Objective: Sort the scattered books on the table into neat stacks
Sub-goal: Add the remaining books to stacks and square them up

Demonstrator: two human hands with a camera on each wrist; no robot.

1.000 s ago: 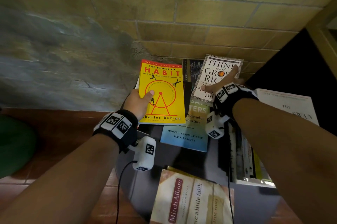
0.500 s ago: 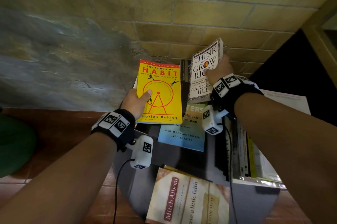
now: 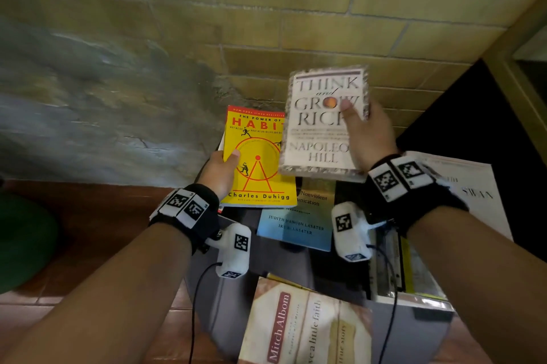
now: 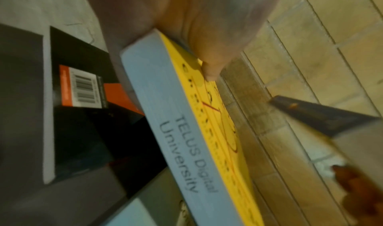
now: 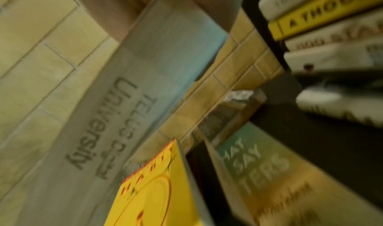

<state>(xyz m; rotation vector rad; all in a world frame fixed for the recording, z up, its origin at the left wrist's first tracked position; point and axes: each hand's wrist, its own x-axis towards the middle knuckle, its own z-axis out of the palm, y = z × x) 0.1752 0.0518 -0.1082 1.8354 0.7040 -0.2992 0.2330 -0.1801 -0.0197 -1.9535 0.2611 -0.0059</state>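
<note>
While both hands are loaded, the step in hand looks like bringing two books together into one stack. Left hand (image 3: 220, 169) grips the yellow Habit book (image 3: 260, 174) at its lower left edge, thumb curled over the cover and fingers underneath; the left wrist view confirms the thumb (image 4: 209, 52) pressing on the yellow cover above the page block. Right hand (image 3: 365, 132) holds the Think and Grow Rich book (image 3: 321, 124) raised above the table, thumb clamped across the front cover, the other fingers hidden behind it. Its left edge overlaps the yellow book's right edge as seen from the head view; whether they touch cannot be told.

Below them lies a blue paperback (image 3: 296, 221) flat on the grey table (image 3: 231, 298). A Mitch Albom book (image 3: 305, 328) sits at the near edge. A pile of books (image 3: 390, 269) stands at the right, with a white-covered book (image 3: 461, 186) beyond it.

Judgement on doing it well: lay the larger yellow book down first and square it to one corner. Lower the smaller book flat onto it, spines on the same side. Release the thumb only once the cover rests fully, or the top book may slide off askew. Keep clear of the wrist cables (image 3: 195, 304).
</note>
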